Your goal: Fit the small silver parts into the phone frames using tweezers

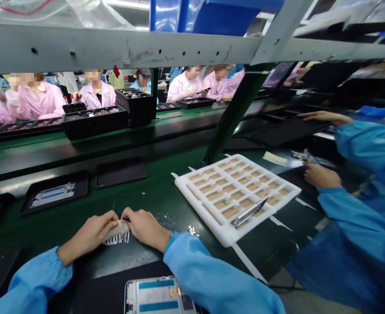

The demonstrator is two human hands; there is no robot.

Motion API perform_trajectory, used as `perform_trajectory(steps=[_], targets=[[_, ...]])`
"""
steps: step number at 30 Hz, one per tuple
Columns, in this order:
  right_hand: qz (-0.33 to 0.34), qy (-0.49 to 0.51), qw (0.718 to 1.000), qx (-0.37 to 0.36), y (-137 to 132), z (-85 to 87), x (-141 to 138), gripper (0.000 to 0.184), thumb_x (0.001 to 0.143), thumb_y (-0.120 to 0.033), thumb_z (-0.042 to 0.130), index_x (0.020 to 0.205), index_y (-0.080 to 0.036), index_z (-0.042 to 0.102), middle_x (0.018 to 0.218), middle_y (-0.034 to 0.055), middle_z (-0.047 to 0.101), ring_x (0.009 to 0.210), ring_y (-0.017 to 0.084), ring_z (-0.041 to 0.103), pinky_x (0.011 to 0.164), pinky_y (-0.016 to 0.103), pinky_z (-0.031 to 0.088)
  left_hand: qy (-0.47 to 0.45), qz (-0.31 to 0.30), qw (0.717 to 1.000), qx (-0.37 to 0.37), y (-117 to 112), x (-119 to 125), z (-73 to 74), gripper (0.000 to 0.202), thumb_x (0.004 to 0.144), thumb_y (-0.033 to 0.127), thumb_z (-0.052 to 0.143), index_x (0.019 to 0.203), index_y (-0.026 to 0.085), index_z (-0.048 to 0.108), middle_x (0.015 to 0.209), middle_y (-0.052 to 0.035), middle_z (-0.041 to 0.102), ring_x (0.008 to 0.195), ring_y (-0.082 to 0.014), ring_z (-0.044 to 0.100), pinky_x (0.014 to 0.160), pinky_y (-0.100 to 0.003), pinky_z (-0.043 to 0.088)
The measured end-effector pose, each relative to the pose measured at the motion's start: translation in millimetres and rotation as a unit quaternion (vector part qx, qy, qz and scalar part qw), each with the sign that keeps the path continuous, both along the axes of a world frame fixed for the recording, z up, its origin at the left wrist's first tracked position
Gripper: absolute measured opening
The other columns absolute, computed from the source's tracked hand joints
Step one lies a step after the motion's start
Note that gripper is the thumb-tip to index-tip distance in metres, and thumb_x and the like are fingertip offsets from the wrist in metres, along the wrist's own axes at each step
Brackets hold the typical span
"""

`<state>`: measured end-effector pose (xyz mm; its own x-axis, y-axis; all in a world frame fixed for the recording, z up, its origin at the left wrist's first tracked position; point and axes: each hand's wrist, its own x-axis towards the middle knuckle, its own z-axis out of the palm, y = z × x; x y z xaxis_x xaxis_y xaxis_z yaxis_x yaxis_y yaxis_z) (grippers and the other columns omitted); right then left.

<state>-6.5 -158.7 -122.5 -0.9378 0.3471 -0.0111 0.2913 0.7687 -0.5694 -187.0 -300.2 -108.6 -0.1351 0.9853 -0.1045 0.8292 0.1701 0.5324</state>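
My left hand (92, 233) is closed on a beige sheet (120, 227) with a row of narrow black-and-white strips (117, 239) along its lower edge. The fingers of my right hand (146, 227) are pinched at the sheet's upper right corner, on a small dark piece (126, 219) too small to name. Both hands are close together, just above the green tabletop (166, 196). Nearer to me, partly behind my right sleeve, a silver phone frame (156, 296) with blue strips lies on a black mat (94, 285).
Small clear bits (168, 221) and white bits (192, 230) lie right of my hands. A white foam tray (208, 213) bears a metal tool (249, 212). Black trays (120, 172) stand behind; one holds a phone frame (53, 195). A co-worker's hands (323, 176) are at the right.
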Motion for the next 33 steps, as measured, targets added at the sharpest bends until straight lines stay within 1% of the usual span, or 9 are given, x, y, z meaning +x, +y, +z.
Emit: perform_trajectory(steps=[3,6,11,14,18,22,25,29,33], targets=[[-0.003,0.016,1.0,-0.015,-2,-0.3,2,0.02,0.111,-0.026,0.058,0.128,-0.026,0.069,0.109,0.0069,0.084,0.099,0.027,0.08,0.08,0.031,0.05,-0.017,-0.021,1.0,-0.004,0,5,7.8,0.038,0.111,0.05,0.042,0.103,0.024,0.069,0.082,0.0038,0.071,0.07,-0.0127,0.065,0.065,-0.023,0.049],[0.003,0.043,0.998,-0.034,-3,0.2,12,0.022,0.112,-0.032,0.06,0.128,-0.025,0.072,0.116,0.0069,0.084,0.108,0.026,0.08,0.085,0.03,0.053,-0.01,-0.022,1.0,0.015,-8,19,9.8,0.032,0.108,0.048,0.052,0.106,0.025,0.073,0.092,0.0004,0.077,0.08,-0.0161,0.07,0.072,-0.026,0.054],[0.047,0.078,0.994,-0.053,0,-4.5,28,0.023,0.104,-0.041,0.074,0.12,-0.027,0.081,0.117,0.0028,0.085,0.11,0.022,0.08,0.091,0.026,0.055,-0.004,-0.038,0.996,0.082,-18,32,-6.2,0.025,0.107,0.036,0.055,0.111,0.029,0.078,0.116,-0.0059,0.081,0.108,-0.0226,0.074,0.096,-0.036,0.059],[0.051,0.079,0.994,-0.053,1,-9.6,32,0.015,0.101,-0.031,0.078,0.114,-0.028,0.084,0.12,0.0016,0.085,0.112,0.022,0.079,0.095,0.025,0.055,-0.007,-0.049,0.993,0.103,-21,32,-16.2,0.028,0.108,0.035,0.052,0.115,0.03,0.079,0.119,-0.0065,0.082,0.111,-0.0227,0.075,0.099,-0.036,0.061],[0.016,0.062,0.997,-0.041,-2,-9.2,32,0.02,0.102,-0.02,0.07,0.114,-0.028,0.083,0.113,0.0027,0.087,0.107,0.024,0.081,0.091,0.028,0.055,-0.002,-0.03,0.995,0.093,-17,28,-17.3,0.031,0.11,0.04,0.046,0.11,0.028,0.075,0.108,-0.0059,0.081,0.098,-0.0211,0.076,0.089,-0.032,0.06],[-0.014,0.044,0.999,-0.024,-3,-1.6,26,0.031,0.096,-0.012,0.064,0.12,-0.027,0.075,0.109,0.0038,0.085,0.1,0.027,0.08,0.081,0.03,0.051,-0.013,-0.014,0.998,0.053,3,17,-5.5,0.035,0.11,0.047,0.045,0.097,0.026,0.07,0.082,0.001,0.073,0.072,-0.0161,0.069,0.069,-0.025,0.052],[-0.021,0.035,0.999,-0.018,-1,1.7,20,0.03,0.096,-0.012,0.062,0.121,-0.025,0.071,0.11,0.0055,0.084,0.098,0.027,0.08,0.079,0.029,0.049,-0.036,-0.015,0.999,0.023,11,8,4.6,0.042,0.109,0.055,0.047,0.093,0.025,0.072,0.077,0.0037,0.071,0.067,-0.014,0.067,0.062,-0.022,0.05],[-0.014,0.033,0.999,-0.019,1,2.5,20,0.028,0.097,-0.013,0.061,0.121,-0.025,0.071,0.11,0.0047,0.084,0.099,0.025,0.079,0.077,0.028,0.049,-0.044,0.012,0.999,0.022,-13,0,5.9,0.038,0.098,0.062,0.066,0.107,0.027,0.078,0.096,0.0008,0.082,0.087,-0.0193,0.079,0.077,-0.025,0.061],[0.001,0.033,0.999,-0.014,0,4.5,27,0.026,0.099,-0.017,0.061,0.118,-0.028,0.073,0.11,0.0021,0.084,0.1,0.025,0.079,0.078,0.028,0.048,-0.009,0.058,0.996,0.061,-55,-2,-10.9,0.036,0.098,0.062,0.067,0.111,0.032,0.082,0.115,-0.0031,0.084,0.107,-0.0243,0.081,0.093,-0.03,0.063]])
